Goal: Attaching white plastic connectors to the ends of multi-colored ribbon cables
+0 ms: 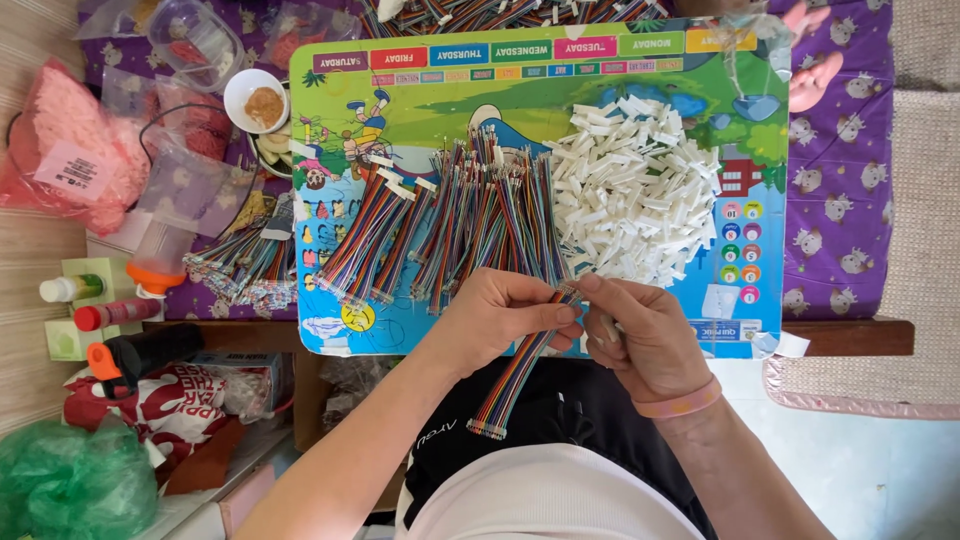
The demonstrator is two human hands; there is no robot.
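Note:
My left hand pinches a bundle of multicoloured ribbon cable near its upper end; the cable hangs down over my lap. My right hand, with a pink wristband, is closed at the cable's top end, thumb and fingers meeting it beside the left hand's fingertips. Just above the hands, several more multicoloured cable bundles lie fanned on a colourful cartoon board. A heap of small white plastic connectors lies on the board to the right of the cables.
More cable bundles lie at the board's left. A white bowl of brown powder, plastic bags, small bottles and a green bag crowd the left side. Purple patterned cloth covers the table's right.

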